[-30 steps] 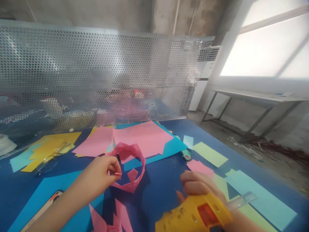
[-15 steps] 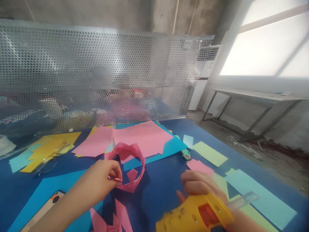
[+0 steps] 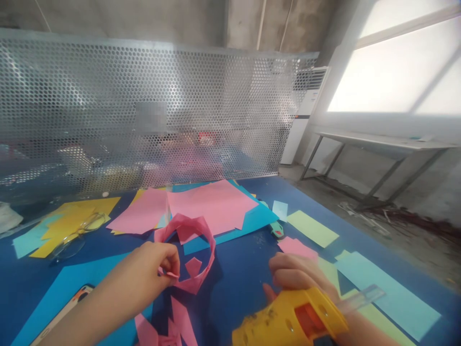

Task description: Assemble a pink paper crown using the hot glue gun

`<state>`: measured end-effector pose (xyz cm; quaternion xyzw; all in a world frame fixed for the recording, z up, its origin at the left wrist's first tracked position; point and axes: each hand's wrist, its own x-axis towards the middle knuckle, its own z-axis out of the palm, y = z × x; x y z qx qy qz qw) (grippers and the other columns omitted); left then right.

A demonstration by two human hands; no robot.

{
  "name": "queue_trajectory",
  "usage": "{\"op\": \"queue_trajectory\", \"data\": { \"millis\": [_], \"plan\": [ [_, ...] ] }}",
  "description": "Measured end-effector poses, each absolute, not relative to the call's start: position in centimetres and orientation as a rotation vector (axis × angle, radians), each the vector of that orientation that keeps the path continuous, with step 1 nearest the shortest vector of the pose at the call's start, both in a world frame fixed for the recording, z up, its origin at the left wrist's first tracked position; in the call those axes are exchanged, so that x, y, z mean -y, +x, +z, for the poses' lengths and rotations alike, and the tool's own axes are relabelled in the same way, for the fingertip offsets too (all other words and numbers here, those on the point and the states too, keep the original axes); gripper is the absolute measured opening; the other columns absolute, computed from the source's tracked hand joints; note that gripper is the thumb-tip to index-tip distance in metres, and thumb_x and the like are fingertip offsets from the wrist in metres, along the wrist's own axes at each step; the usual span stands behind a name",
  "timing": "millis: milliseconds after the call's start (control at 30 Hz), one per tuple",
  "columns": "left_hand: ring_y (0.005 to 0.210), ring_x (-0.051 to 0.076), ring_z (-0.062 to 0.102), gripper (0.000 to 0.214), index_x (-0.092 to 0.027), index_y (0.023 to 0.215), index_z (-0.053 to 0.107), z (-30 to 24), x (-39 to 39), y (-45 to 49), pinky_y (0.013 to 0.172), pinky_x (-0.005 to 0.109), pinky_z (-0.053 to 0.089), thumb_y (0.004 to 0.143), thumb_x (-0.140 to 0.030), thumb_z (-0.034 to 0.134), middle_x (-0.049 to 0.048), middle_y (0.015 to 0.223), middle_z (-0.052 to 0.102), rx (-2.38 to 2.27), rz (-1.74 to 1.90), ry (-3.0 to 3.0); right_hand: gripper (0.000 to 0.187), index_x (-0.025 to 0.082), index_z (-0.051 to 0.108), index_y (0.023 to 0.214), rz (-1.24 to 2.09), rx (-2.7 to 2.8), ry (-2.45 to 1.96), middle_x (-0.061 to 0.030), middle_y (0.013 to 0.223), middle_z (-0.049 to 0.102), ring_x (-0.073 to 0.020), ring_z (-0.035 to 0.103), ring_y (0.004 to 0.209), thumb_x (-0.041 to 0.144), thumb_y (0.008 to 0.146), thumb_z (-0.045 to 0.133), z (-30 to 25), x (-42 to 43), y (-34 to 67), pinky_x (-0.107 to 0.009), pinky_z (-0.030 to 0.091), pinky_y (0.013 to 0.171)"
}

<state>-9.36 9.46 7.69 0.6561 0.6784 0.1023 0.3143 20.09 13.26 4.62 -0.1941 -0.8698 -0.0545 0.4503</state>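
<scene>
My left hand pinches the near left edge of a pink folded-paper ring, which is held up over the blue table. A small pink pointed flap shows inside the ring. My right hand is wrapped around a yellow hot glue gun, its body lying across the front of the view. A clear glue stick sticks out of its back end. More folded pink paper pieces lie below the ring, close to my left wrist.
Pink sheets on blue paper lie behind the ring. Glasses rest by yellow paper at left; a phone sits under my left forearm. Green scissors or a cutter and pale sheets are at right. A perforated metal screen stands behind.
My left hand has shifted slightly left and down, and the pink ring has tilted a little with it. My right hand and the glue gun are almost still.
</scene>
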Motion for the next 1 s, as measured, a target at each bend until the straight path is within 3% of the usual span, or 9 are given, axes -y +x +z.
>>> {"op": "queue_trajectory", "data": {
  "millis": [267,433,633,767,1000],
  "plan": [
    [0.081,0.017,0.067,0.011,-0.025,0.073,0.059,8.4,-9.3,-9.0,0.063,0.025,0.042,0.071,-0.015,0.054,-0.0039,0.082,0.071,-1.814,0.181,1.807,0.013,0.024,0.046,0.084,-0.123,2.131,-0.455,0.0019,0.071,0.060,-0.0116,0.057,0.053,0.016,0.091,0.053,3.9,-13.7,20.2,-0.023,0.048,0.052],
    [0.083,0.020,0.067,0.032,-0.031,0.097,0.064,9.2,-9.2,-8.8,0.066,0.029,0.040,0.071,-0.015,0.055,-0.0039,0.088,0.072,-1.812,0.088,1.951,0.013,0.024,0.046,0.084,-0.127,2.118,-0.478,0.0019,0.072,0.061,-0.0120,0.057,0.053,0.015,0.090,0.053,4.1,-13.4,20.1,-0.024,0.048,0.052],
    [0.100,0.023,0.053,0.032,-0.025,0.081,0.064,9.0,-9.3,-9.4,0.079,0.035,0.039,0.057,-0.006,0.057,-0.0005,0.102,0.058,-1.679,0.007,2.222,0.013,0.024,0.046,0.085,-0.107,2.135,-0.447,0.0018,0.071,0.059,-0.0118,0.055,0.054,0.015,0.091,0.052,3.9,-13.6,20.2,-0.025,0.047,0.051],
    [0.097,0.021,0.050,0.021,-0.023,0.073,0.062,8.6,-9.8,-9.2,0.081,0.035,0.040,0.064,-0.006,0.055,-0.0004,0.093,0.056,-1.573,-0.038,2.299,0.012,0.024,0.045,0.085,-0.102,2.146,-0.427,0.0016,0.072,0.058,-0.0115,0.054,0.055,0.017,0.094,0.050,4.0,-13.8,20.1,-0.025,0.047,0.051],
    [0.096,0.020,0.049,0.021,-0.022,0.074,0.059,8.3,-9.7,-8.6,0.085,0.038,0.040,0.064,-0.005,0.051,-0.0005,0.097,0.054,-1.492,-0.019,2.381,0.012,0.024,0.045,0.086,-0.100,2.140,-0.402,0.0019,0.072,0.056,-0.0111,0.051,0.054,0.019,0.096,0.050,4.0,-13.9,20.0,-0.024,0.046,0.050]
  ]
}}
